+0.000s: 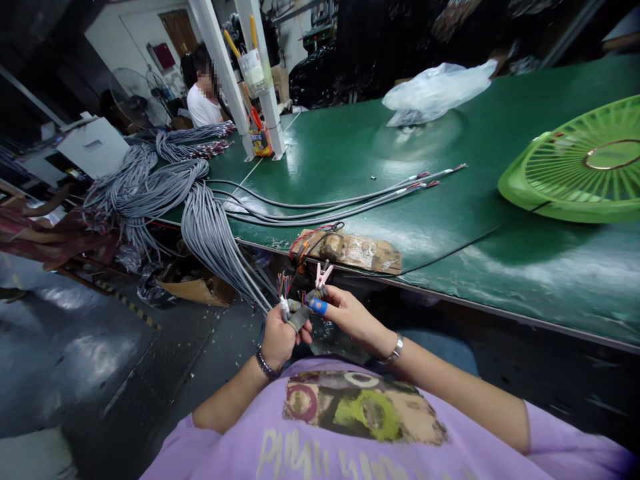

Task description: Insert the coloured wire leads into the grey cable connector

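Observation:
My left hand (pixel 280 339) is closed around the end of a grey cable, whose white sleeve (pixel 285 307) points upward. Thin coloured wires (pixel 285 285) fan out from its top. Close against it, my right hand (pixel 353 317) is pinched together, with blue tape (pixel 318 306) around the thumb. A few short coloured wires stand at its fingertips, partly hidden by the fingers. Greyish wraps cover some fingers of both hands. Just beyond the right fingers is a pink clip (pixel 323 275), in front of a worn wooden block (pixel 367 253) on the bench edge.
A thick bundle of grey cables (pixel 210 227) hangs over the edge of the green bench (pixel 450 267). Several loose cables (pixel 320 215) lie across it. A green fan (pixel 575 163) stands right, a plastic bag (pixel 440 90) behind. A person (pixel 203 100) sits beyond the white post (pixel 267 87).

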### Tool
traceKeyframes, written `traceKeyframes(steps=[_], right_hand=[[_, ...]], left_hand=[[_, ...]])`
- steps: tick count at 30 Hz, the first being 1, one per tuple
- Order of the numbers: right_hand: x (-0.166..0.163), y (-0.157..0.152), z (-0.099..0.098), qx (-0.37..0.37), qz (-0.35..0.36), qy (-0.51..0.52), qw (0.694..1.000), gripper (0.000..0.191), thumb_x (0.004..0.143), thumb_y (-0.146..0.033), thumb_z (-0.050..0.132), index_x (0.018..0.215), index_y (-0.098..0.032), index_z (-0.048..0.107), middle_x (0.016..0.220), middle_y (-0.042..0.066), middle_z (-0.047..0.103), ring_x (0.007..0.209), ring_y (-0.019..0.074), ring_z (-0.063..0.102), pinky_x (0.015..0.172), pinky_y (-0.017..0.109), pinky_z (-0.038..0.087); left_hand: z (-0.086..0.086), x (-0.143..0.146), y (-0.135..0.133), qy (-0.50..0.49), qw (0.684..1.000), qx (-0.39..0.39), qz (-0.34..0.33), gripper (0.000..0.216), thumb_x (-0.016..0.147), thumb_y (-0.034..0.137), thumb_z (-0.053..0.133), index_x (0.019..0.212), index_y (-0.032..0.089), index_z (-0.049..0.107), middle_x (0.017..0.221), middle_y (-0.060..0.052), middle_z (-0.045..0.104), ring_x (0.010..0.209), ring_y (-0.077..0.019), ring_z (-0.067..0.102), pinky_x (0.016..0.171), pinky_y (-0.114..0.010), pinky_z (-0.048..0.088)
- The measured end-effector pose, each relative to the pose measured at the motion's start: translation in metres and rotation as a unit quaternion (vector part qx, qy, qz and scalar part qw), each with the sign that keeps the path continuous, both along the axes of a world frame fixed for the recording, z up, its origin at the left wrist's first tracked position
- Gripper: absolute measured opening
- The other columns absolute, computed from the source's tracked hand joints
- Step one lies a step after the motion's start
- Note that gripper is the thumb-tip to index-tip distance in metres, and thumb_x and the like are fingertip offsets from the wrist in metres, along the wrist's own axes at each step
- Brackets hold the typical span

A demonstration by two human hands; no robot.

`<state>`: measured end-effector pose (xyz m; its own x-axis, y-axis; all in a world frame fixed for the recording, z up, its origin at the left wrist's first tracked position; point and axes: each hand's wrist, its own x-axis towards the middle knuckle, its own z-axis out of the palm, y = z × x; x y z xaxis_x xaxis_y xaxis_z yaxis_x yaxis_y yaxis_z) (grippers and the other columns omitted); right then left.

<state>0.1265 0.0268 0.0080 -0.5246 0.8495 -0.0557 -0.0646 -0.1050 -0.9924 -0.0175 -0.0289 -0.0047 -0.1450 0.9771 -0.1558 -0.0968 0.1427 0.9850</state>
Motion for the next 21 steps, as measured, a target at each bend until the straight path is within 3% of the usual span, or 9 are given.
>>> traceKeyframes(steps=[6,11,16,21], right_hand=[[-0.0044,-0.0014,-0.0028,-0.027,-0.011,0.027,0.999,0.031,0.069,-0.046,0.065,0.071,-0.016,0.058,0.061,-0.001,0.055,0.058,0.0111,0.046,0.057,0.026,0.037],[-0.0023,-0.003,-0.0023,-0.066,-0.071,0.029,0.995,0.03,0.065,-0.044,0.068,0.066,-0.017,0.055,0.058,-0.004,0.05,0.054,0.0088,0.039,0.052,0.024,0.033],[-0.0032,-0.0026,-0.001,-0.082,-0.034,0.025,0.996,0.032,0.064,-0.045,0.069,0.074,-0.016,0.058,0.063,-0.003,0.054,0.056,0.0093,0.042,0.053,0.024,0.031],[-0.0044,-0.0044,-0.0001,-0.072,-0.045,0.029,0.996,0.029,0.064,-0.042,0.069,0.067,-0.015,0.058,0.057,-0.003,0.052,0.054,0.0088,0.04,0.053,0.024,0.031]], left_hand=[[-0.0025,0.0025,-0.0001,0.024,1.0,-0.009,-0.011,0.034,0.071,0.046,0.066,0.065,0.016,0.05,0.049,0.003,0.057,0.034,-0.0068,0.05,0.031,-0.016,0.028],[-0.0004,0.0014,0.0007,0.017,1.0,-0.008,-0.004,0.034,0.072,0.045,0.064,0.064,0.015,0.05,0.05,0.003,0.056,0.033,-0.0064,0.049,0.031,-0.016,0.026],[-0.0009,0.0013,0.0011,0.027,0.999,-0.007,-0.022,0.033,0.071,0.043,0.066,0.06,0.015,0.051,0.047,0.003,0.054,0.033,-0.0063,0.048,0.031,-0.016,0.027],[-0.0013,0.0018,0.0019,0.023,0.999,-0.008,-0.022,0.034,0.071,0.043,0.066,0.06,0.015,0.051,0.047,0.003,0.055,0.033,-0.0063,0.049,0.031,-0.016,0.027]])
